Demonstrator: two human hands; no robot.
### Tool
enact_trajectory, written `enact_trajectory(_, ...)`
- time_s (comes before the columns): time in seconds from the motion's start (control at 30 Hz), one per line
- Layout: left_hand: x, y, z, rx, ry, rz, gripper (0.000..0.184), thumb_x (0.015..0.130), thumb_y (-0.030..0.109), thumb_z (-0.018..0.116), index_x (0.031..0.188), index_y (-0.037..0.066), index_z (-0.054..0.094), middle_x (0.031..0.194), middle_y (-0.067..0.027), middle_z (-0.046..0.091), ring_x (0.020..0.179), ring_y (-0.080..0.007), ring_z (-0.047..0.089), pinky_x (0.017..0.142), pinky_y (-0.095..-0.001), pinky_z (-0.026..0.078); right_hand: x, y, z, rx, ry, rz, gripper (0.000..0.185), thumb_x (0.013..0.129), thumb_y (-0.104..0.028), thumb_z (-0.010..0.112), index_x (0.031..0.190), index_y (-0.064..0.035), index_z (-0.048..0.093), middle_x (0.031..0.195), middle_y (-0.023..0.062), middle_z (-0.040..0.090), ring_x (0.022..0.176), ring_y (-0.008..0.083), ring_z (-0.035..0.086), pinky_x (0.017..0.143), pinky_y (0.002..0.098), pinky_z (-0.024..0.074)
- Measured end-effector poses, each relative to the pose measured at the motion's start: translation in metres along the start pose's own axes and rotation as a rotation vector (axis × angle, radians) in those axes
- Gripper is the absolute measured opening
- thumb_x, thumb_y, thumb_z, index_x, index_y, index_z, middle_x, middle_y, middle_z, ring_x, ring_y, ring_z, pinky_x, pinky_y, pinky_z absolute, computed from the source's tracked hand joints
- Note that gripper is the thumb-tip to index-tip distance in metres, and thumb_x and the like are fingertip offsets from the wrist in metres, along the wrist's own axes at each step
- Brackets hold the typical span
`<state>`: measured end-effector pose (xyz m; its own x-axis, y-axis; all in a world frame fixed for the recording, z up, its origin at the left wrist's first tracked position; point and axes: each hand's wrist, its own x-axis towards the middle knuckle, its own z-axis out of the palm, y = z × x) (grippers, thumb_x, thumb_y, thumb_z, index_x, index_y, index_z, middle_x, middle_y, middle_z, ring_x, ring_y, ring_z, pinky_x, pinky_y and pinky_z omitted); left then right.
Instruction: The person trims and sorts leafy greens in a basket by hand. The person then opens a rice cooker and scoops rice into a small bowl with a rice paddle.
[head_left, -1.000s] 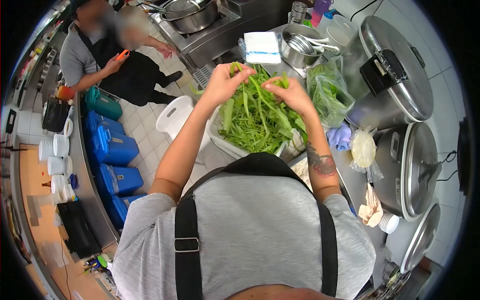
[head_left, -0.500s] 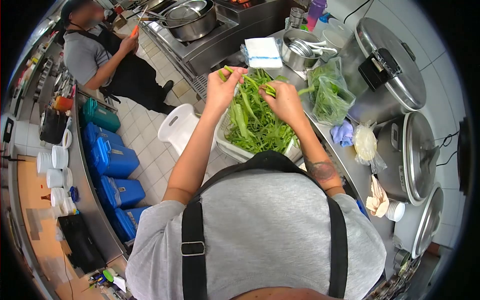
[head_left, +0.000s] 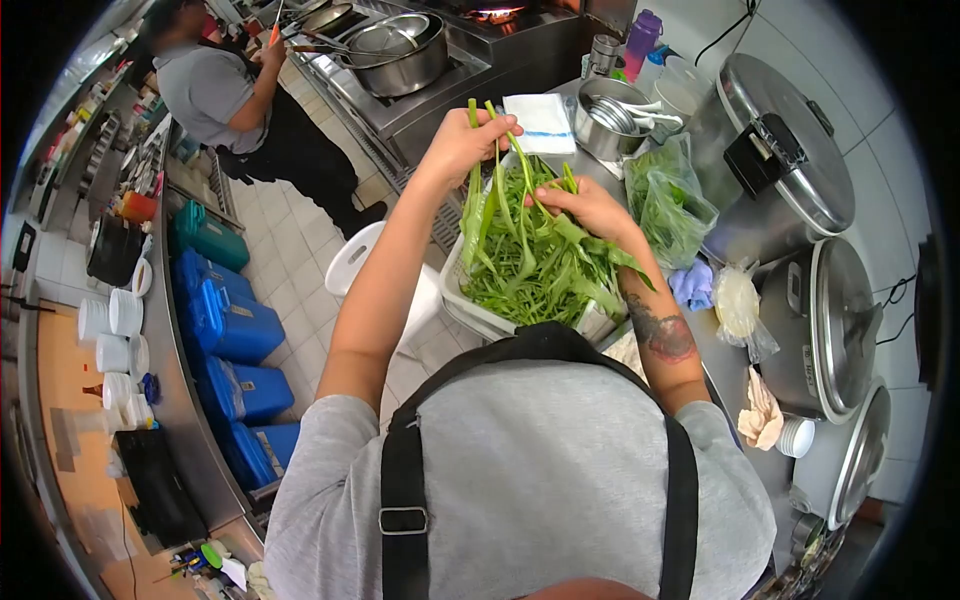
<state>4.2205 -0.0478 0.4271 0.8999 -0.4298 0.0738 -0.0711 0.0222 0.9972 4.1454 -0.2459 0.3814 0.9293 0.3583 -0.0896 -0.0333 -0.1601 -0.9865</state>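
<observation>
My left hand (head_left: pixel 468 148) is closed on long green stems above the left part of a white basket (head_left: pixel 462 300). Leafy greens (head_left: pixel 525 265) fill the basket in a loose heap. To the right, my right hand (head_left: pixel 588 207) pinches green stems too, over the basket's right side, with broad leaves hanging below it. A long stem runs between the two hands. Just right of my right hand lies a clear plastic bag of greens (head_left: pixel 668 195). A folded white cloth (head_left: pixel 539 124) lies beyond the basket.
A white stool (head_left: pixel 365 265) stands left of the basket. Metal pots (head_left: pixel 612 118) and large lidded cookers (head_left: pixel 785 150) line the right counter. A co-worker (head_left: pixel 215 90) in grey stands at the upper left. Blue bins (head_left: pixel 235 320) sit under the left counter.
My hands have moved from the earlier crossing stems to upright ones with leaves hanging down. The co-worker has turned towards the stove, holding an orange-handled item. The whole view has shifted slightly.
</observation>
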Motion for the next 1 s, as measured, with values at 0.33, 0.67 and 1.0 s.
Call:
enact_trajectory(0.33,-0.014,0.01,0.014,0.137,0.008,0.092,0.026,0.084,0.023,0.062,0.09,-0.001,0.069,0.07,-0.0014,0.061,0.057,-0.0055,0.043,0.052,-0.0209,0.033,-0.005,0.009,0.016,-0.297,0.468,-0.172,0.019,0.079,-0.018,0.06,0.087,-0.0037,0.07,0.066,-0.0001,0.062,0.056,0.0083,0.049,0.055,0.0277,0.0399)
enact_trajectory(0.67,-0.031,0.012,0.018,0.112,0.103,0.184,0.025,0.086,0.021,0.062,0.089,-0.003,0.068,0.073,-0.0037,0.066,0.068,-0.0067,0.055,0.064,-0.0225,0.042,-0.012,-0.009,0.019,-0.501,0.607,-0.327,0.016,0.075,-0.014,0.062,0.084,-0.0024,0.07,0.072,0.0102,0.064,0.058,0.0164,0.057,0.057,0.0291,0.0431)
enact_trajectory(1.0,-0.04,-0.009,0.028,0.121,0.264,0.197,0.021,0.086,0.018,0.061,0.085,-0.002,0.069,0.073,-0.0026,0.066,0.061,-0.0033,0.048,0.055,-0.02,0.037,0.003,0.0,0.022,-0.372,0.863,-0.418,0.017,0.073,-0.013,0.059,0.077,0.0012,0.067,0.068,0.0106,0.062,0.057,0.0183,0.057,0.055,0.0292,0.043)
